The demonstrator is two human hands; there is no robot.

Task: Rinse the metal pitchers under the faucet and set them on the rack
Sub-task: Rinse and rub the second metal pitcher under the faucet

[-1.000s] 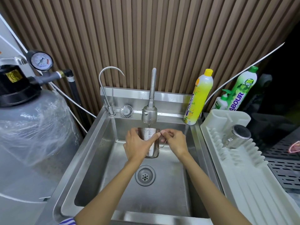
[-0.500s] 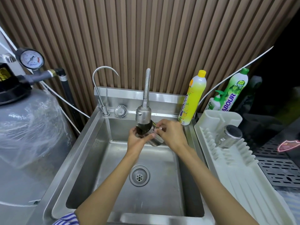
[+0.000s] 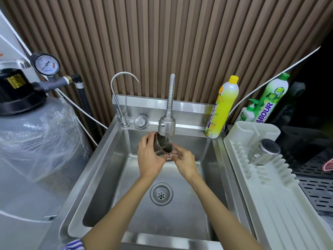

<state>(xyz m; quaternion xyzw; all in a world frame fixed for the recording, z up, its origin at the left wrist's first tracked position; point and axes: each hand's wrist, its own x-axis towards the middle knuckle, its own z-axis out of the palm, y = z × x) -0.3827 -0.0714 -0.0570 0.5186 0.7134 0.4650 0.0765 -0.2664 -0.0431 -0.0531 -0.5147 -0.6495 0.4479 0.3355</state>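
Your left hand (image 3: 150, 157) grasps the metal pitcher (image 3: 164, 146), fingers wrapped round the body on the side left of the faucet head (image 3: 166, 126). Your right hand (image 3: 184, 161) is at the pitcher's lower edge, below and a little right of the faucet head, with its fingers curled in. I cannot tell whether it grips the handle or only touches the wall, because the handle is hidden.

Position: the pitcher is over the sink (image 3: 100, 170), just beneath the faucet head, with the rim close under the outlet. Its long axis is tilted. The mouth points up and to the right toward the outlet, and the base points down and left into your left palm. Water appears to run into the mouth, though the stream is too faint to confirm.

Finding: the rinse is in hand and this pitcher is not yet racked. The dish rack (image 3: 270, 192) lies well to the right of the faucet head, past the sink wall. A second metal pitcher (image 3: 264, 150) already lies on its side in the rack's near-faucet end.

Judgement: your right hand is the nearer one to the rack, so the carry will likely fall to it. Get a firm hold on the handle side before the left hand lets go. Tip the mouth down over the sink first, or water may spill onto the worktop edge.
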